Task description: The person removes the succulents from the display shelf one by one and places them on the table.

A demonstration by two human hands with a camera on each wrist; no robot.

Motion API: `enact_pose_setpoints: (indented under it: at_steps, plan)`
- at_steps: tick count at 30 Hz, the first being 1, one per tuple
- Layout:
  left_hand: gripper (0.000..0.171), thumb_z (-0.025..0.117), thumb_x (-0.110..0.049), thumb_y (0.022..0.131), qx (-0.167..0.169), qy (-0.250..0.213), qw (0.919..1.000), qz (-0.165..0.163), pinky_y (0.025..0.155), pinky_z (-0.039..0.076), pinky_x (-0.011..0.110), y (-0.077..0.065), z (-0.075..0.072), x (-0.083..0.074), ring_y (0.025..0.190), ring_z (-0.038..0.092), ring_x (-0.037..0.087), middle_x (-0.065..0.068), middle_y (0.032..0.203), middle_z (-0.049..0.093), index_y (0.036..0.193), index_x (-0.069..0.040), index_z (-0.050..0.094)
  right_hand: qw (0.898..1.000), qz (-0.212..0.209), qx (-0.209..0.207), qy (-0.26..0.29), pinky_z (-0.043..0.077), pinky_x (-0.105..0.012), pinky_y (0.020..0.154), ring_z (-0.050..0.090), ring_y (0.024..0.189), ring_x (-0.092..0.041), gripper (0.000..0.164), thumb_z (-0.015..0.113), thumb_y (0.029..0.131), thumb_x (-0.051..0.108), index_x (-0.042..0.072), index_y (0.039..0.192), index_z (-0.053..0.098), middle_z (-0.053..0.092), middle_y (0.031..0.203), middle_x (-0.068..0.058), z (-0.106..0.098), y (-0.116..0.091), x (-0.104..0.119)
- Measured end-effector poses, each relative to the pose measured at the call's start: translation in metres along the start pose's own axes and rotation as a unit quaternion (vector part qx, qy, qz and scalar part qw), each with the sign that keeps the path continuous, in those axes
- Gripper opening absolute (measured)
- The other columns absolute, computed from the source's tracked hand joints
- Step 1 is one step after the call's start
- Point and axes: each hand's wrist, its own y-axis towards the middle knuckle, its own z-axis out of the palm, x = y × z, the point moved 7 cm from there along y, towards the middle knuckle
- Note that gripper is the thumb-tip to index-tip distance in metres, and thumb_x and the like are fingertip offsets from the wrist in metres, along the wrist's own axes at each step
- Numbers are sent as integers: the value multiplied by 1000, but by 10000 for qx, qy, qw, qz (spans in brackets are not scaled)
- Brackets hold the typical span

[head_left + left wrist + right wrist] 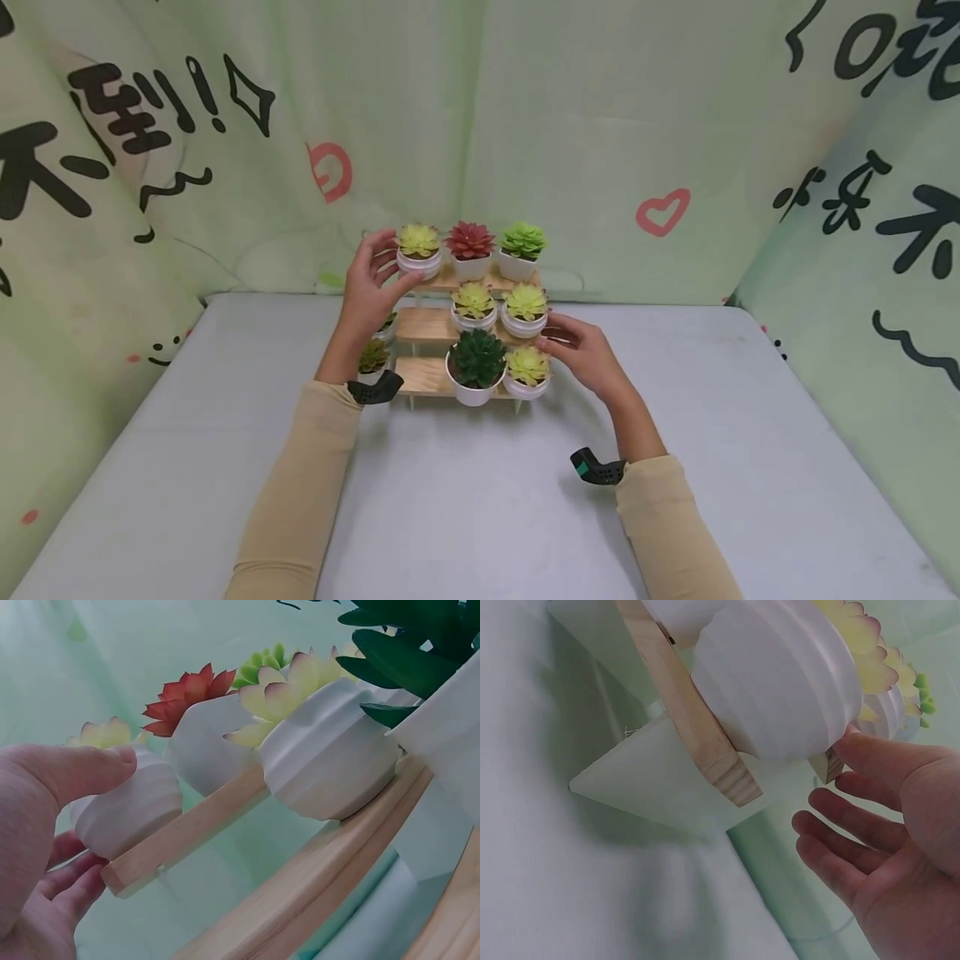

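Note:
My left hand (372,275) holds a yellow-green potted succulent (418,250) at the left end of the top shelf. In the left wrist view the thumb lies across its white ribbed pot (127,806), with fingers behind and below. At the stand's right side is my right hand (585,350), fingers loosely extended. Its thumb tip touches or nearly touches the end of the middle tier (829,766), beside a yellow-green succulent (525,307). The wooden three-tier stand (427,325) also bears a red succulent (470,242) and a bright green one (522,242) on top.
On the bottom tier stand a dark green succulent (477,360) and a yellow-green one (527,368). Another yellow-green plant (473,304) is mid-tier. Left of the stand, partly behind my left arm, is an olive potted plant (372,357). A printed green curtain (555,125) hangs behind the white table (480,500).

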Motion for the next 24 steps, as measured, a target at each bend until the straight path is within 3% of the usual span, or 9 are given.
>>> enact_pose_setpoints:
  at_steps: [8, 24]
  plan:
    - [66, 68, -2, 88, 41, 83, 9998, -179, 116, 37, 44, -7, 8, -31, 135, 42, 33, 24, 142, 42, 144, 1, 34, 9999, 126, 31, -8, 47, -46, 106, 54, 128, -32, 55, 66, 93, 25, 8, 143, 47, 55, 138, -18, 0, 0, 0]
    - [68, 70, -1, 86, 36, 181, 9997, -167, 116, 37, 43, -6, 10, -27, 135, 43, 31, 23, 141, 45, 144, -1, 34, 9998, 182, 24, 21, 47, -46, 106, 54, 128, -33, 56, 66, 93, 24, 8, 143, 47, 55, 138, -18, 0, -1, 1]
